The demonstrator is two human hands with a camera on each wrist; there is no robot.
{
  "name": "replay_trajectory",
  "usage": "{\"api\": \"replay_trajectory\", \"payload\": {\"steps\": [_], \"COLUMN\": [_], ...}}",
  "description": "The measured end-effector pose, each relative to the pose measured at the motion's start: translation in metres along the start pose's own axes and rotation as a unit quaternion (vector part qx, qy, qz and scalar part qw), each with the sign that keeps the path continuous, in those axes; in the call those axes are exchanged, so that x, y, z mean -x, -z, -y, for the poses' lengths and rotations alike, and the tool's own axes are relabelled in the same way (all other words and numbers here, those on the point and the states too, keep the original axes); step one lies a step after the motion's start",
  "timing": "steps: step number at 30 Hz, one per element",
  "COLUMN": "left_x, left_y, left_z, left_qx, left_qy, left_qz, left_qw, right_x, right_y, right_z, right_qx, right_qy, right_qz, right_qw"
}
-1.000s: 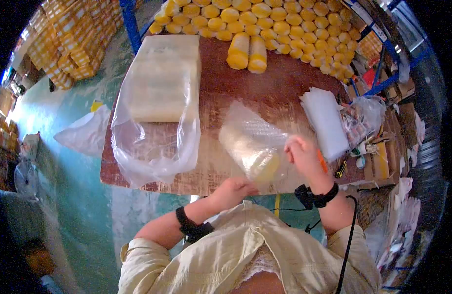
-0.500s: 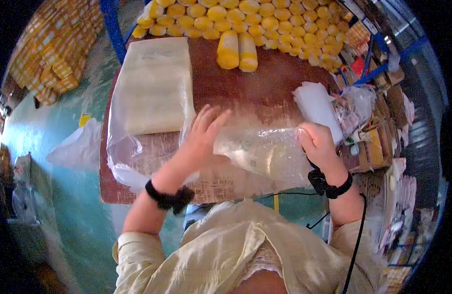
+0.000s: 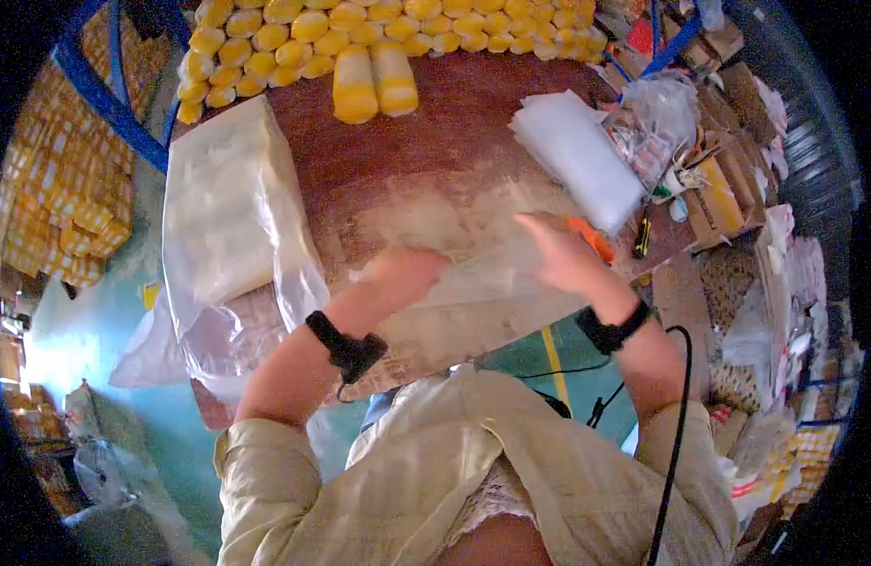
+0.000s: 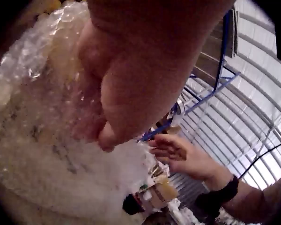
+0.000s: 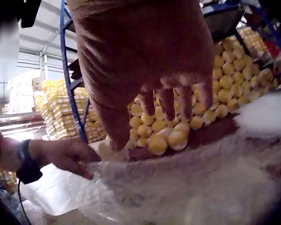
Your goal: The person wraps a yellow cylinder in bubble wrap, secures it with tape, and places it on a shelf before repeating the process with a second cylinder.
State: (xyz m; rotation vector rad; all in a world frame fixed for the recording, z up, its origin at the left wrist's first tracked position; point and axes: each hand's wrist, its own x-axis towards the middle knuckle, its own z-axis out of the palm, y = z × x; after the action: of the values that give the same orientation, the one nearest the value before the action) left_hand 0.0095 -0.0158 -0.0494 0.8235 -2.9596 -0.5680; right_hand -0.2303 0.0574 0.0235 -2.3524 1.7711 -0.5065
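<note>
The clear film (image 3: 487, 275) is lying on the bench (image 3: 454, 127) between the two hands, in front of the body. The left hand (image 3: 398, 278) is touching its left part, the fingers pointing inward; motion blur is hiding the tips, so I cannot tell how far open they are or whether they are pinching the film. The right hand (image 3: 572, 259) is showing its fingers apart and thumb spread, wide open and gripping nothing, just over the film's right end. Beyond the right fingers, the white sheets (image 3: 582, 156) are lying at an angle, with an orange object (image 3: 589, 238) just beside that hand. Outside the left fingers, the wrapped stack (image 3: 223, 208) is standing near.

Handling film this thin is calling for light, even pressure: keeping the left side steady, letting the right palm travel flat and outward, and keeping fingertips from catching and creasing it.
</note>
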Motion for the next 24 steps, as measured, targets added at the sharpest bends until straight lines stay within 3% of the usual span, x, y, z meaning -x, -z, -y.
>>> {"api": "replay_trajectory", "payload": {"steps": [1,3,4,5,7,8,11,14,17,19,20,22,24], "left_x": [-0.002,-0.004,-0.003,0.001,0.013,0.017,0.015,0.011,0.012,0.010,0.009,0.014,0.016], "left_y": [-0.001,0.002,0.005,0.004,-0.010,-0.016,-0.038,-0.050,-0.035,-0.027,-0.032,-0.040,-0.031], "left_z": [-0.001,-0.002,-0.001,0.003,0.015,0.022,0.043,0.051,0.040,0.031,0.027,0.017,0.006], "left_qx": [0.003,-0.023,-0.036,-0.031,-0.015,-0.052,-0.142,-0.167,-0.145,-0.136,-0.216,-0.372,-0.237], "left_qy": [-0.001,0.039,0.062,0.051,0.026,0.048,0.092,0.098,0.136,0.189,0.173,0.141,0.217], "left_qz": [-0.004,0.025,0.038,-0.005,-0.091,-0.048,0.057,0.098,0.089,0.111,0.071,-0.007,-0.006], "left_qw": [1.000,0.999,0.997,0.998,0.995,0.996,0.984,0.976,0.976,0.966,0.958,0.917,0.947], "right_x": [-0.008,-0.018,-0.023,-0.026,-0.048,-0.053,-0.046,-0.048,-0.049,-0.049,-0.046,-0.034,-0.027], "right_y": [-0.015,-0.058,-0.075,-0.090,-0.075,-0.068,-0.066,-0.076,-0.092,-0.084,-0.081,-0.096,-0.105], "right_z": [0.005,-0.012,-0.019,-0.027,-0.028,-0.029,-0.032,-0.033,-0.039,-0.028,-0.024,-0.035,-0.043], "right_qx": [0.009,0.045,0.104,0.164,0.111,0.086,-0.030,0.052,0.109,0.148,0.169,0.157,0.156], "right_qy": [0.088,0.148,0.144,0.139,0.090,0.063,0.061,0.061,0.086,0.058,0.042,0.120,0.154], "right_qz": [-0.027,0.005,0.045,0.086,0.272,0.365,0.242,0.351,0.370,0.343,0.330,0.198,0.115], "right_qw": [0.996,0.988,0.983,0.973,0.952,0.925,0.968,0.933,0.918,0.926,0.928,0.960,0.969]}}
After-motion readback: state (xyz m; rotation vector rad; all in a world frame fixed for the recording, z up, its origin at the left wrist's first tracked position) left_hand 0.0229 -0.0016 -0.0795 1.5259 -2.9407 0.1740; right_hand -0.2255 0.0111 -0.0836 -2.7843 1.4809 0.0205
